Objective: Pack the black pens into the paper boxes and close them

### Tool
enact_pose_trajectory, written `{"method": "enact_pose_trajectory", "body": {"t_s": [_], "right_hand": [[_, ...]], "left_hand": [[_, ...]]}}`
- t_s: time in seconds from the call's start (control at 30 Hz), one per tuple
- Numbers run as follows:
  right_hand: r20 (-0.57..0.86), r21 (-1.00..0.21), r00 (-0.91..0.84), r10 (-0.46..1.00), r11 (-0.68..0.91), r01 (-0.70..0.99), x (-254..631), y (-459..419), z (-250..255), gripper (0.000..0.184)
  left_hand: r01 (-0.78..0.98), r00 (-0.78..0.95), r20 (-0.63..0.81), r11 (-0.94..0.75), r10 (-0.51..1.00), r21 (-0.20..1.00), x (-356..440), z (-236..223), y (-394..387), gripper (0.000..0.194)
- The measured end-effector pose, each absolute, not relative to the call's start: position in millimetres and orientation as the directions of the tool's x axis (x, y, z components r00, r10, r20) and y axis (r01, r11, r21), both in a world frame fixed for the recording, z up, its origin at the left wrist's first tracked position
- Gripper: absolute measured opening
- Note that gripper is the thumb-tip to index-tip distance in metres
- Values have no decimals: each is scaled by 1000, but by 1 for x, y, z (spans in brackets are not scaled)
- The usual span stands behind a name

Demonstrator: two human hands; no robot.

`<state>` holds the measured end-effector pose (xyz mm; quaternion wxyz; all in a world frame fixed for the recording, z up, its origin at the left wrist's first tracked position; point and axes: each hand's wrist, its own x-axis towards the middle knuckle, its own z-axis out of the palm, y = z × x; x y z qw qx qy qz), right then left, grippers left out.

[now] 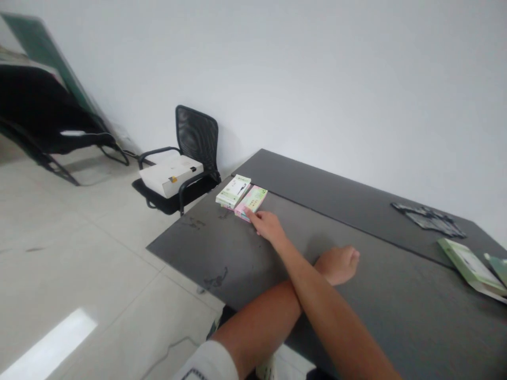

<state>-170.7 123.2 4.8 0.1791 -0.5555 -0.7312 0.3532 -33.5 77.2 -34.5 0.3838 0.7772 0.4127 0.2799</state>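
My arms cross over the dark grey table [237, 253]. My right hand [269, 226] reaches to the left, its fingers closed at the near corner of a flat pink-and-green box [253, 199]. That box lies beside a stack of white-and-green boxes [234, 190] at the table's left end. Under my right forearm passes my left arm; my left hand [338, 265] is curled into a fist by the tabletop, with nothing visible in it. Part of its fingers is turned away from view.
An office chair [198, 134] with a white carton [170, 174] on its seat stands beyond the left edge. At the right lie a green-and-white box [473, 266] and a dark patterned cloth-like piece [430, 219]. A black recliner [43, 105] is far left.
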Motion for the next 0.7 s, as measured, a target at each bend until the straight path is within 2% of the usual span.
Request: {"method": "enact_pose_trajectory", "body": {"t_s": [0.23,0.33,0.43,0.5,0.53,0.57,0.63,0.7], "right_hand": [[18,-715,-283,959,210,667,-168,115,7,75],[130,-736,-288,949,287,613,-158,96,20,78],[276,-722,-283,919,392,570,-126,72,32,70],[381,-665,-238,894,443,601,-85,59,33,58],[455,-600,-204,867,467,650,-58,55,32,52],[509,-526,-150,847,444,726,-27,51,30,48],[545,-489,-19,838,336,805,46,46,26,44],[572,-461,148,807,167,872,128,37,23,47]], "left_hand": [[490,504,104,-383,857,783,-40,-28,70,39],[508,512,117,-410,851,757,-39,-27,68,39],[525,519,129,-434,845,732,-36,-28,67,37],[535,515,135,-441,846,721,-34,-30,67,35],[538,512,140,-444,847,717,-34,-31,67,33],[534,512,152,-452,846,715,-34,-32,67,30],[516,526,175,-476,832,713,-35,-32,67,25],[511,539,180,-489,823,707,-36,-33,67,32]]}}
